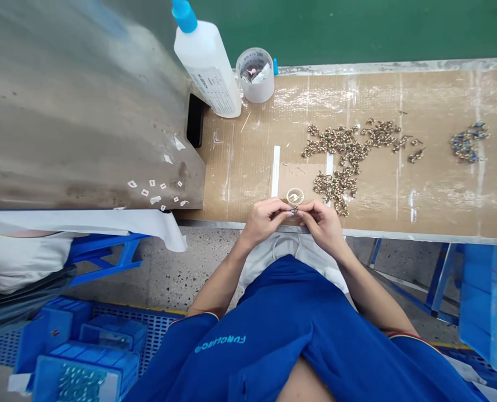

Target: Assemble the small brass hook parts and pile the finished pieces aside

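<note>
My left hand (265, 219) and my right hand (321, 221) meet at the near edge of the bench, fingers pinched together on one tiny metal part (294, 210) held between them. Just beyond the fingertips sits a small round cap-like dish (295, 196). A scattered heap of small brass-coloured metal parts (343, 156) lies on the bench past my right hand. Farther right is a smaller heap of similar parts with blue on them (467, 140).
A white squeeze bottle with a blue cap (206, 61) and a clear plastic cup (256, 74) stand at the back left of the taped cardboard bench top (399, 190). A grey metal housing (76, 106) fills the left. Blue crates (85, 357) sit on the floor.
</note>
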Demonstrator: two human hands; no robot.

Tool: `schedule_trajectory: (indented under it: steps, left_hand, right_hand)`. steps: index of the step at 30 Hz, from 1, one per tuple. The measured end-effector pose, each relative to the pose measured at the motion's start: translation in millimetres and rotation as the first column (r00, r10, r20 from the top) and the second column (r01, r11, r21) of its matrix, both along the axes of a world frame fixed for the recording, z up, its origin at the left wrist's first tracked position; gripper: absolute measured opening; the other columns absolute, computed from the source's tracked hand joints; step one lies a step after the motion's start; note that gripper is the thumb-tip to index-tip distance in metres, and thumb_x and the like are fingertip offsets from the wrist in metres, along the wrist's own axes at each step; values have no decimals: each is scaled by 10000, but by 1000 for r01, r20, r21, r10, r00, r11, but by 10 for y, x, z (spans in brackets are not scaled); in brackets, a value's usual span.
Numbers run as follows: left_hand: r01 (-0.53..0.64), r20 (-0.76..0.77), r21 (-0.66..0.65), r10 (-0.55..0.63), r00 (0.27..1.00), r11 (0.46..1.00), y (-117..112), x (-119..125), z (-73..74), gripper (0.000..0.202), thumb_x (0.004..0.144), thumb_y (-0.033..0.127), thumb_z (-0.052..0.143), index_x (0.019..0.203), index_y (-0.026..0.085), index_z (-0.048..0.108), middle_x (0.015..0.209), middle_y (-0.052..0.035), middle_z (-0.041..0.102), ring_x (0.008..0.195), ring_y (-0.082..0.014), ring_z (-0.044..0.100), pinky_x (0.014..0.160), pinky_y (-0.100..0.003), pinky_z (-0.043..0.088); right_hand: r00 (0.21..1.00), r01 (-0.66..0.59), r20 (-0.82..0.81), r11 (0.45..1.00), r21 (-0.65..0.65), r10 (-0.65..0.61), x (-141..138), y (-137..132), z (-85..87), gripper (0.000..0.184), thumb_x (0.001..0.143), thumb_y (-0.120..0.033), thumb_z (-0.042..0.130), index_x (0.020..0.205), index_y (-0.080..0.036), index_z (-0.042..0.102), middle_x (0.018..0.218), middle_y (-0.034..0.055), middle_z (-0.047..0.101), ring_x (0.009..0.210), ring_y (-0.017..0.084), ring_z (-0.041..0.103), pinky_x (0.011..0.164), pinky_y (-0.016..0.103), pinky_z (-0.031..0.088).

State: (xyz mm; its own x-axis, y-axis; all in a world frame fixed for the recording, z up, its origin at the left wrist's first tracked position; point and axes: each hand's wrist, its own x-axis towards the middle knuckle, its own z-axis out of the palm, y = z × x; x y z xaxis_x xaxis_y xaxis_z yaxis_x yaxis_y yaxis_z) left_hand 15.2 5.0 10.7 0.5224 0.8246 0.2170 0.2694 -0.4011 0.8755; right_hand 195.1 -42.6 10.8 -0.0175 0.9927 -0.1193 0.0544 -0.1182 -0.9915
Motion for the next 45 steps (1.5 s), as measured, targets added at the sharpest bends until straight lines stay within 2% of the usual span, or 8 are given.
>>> schedule_trajectory:
  steps: [7, 17, 22, 27, 32, 39, 45]
  left_hand:
    - [68, -11, -4, -68, 998, 998, 33, 16, -11, 246, 977, 235, 586, 770, 145, 683, 703, -15, 626, 645, -115, 559, 615, -225, 414]
    - [107, -15, -66, -108, 994, 992, 25, -31, -25, 254, 945, 211, 585, 708, 154, 658, 636, 3, 550, 603, -113, 510, 582, -232, 372]
    - [113, 23, -87, -111, 994, 990, 33, -40, -17, 222, 922, 184, 601, 711, 154, 664, 629, 8, 541, 590, -109, 505, 571, -229, 374]
    - [99, 82, -92, -92, 992, 991, 43, -50, -3, 213, 929, 182, 603, 730, 151, 669, 669, -5, 585, 620, -113, 540, 590, -225, 402]
    - [45, 59, -62, -42, 997, 997, 57, -32, -4, 236, 962, 241, 597, 762, 156, 690, 672, -6, 588, 619, -112, 541, 589, -223, 408]
    - [65, 24, -41, -64, 998, 997, 58, -23, -1, 232, 968, 286, 614, 806, 158, 722, 688, -14, 624, 627, -113, 556, 610, -225, 425]
    - [41, -6, -87, -42, 999, 995, 60, -20, 30, 203, 956, 254, 619, 814, 156, 728, 733, -28, 669, 663, -123, 590, 626, -228, 441]
  right_hand:
    - [999, -38, -35, 999, -24, 37, 39, -5, -27, 272, 877, -458, 695, 802, -201, 644, 765, 20, 682, 601, 123, 586, 554, 255, 489]
    - [987, -152, 56, 988, -34, 154, 68, 20, 21, 215, 889, -374, 647, 767, -199, 617, 739, 13, 667, 656, 141, 582, 639, 273, 461]
    - [987, -145, 60, 989, -23, 146, 37, 8, 4, 186, 885, -351, 623, 779, -198, 614, 742, 17, 666, 674, 149, 598, 636, 269, 446]
    - [989, -148, 23, 989, -22, 148, 19, 58, 37, 228, 896, -401, 643, 797, -195, 639, 760, 23, 679, 694, 157, 616, 644, 278, 478]
    - [990, -126, -67, 988, -88, 121, 47, 100, 48, 322, 866, -511, 698, 816, -194, 667, 748, 17, 682, 572, 121, 563, 524, 251, 466]
    - [989, -111, -113, 988, -107, 99, 84, 92, 60, 367, 849, -544, 720, 908, -183, 685, 757, 16, 689, 603, 120, 622, 586, 256, 527]
    - [988, -132, -91, 989, -71, 126, 82, 92, 49, 346, 872, -541, 694, 846, -196, 676, 765, 20, 697, 601, 133, 636, 585, 271, 542]
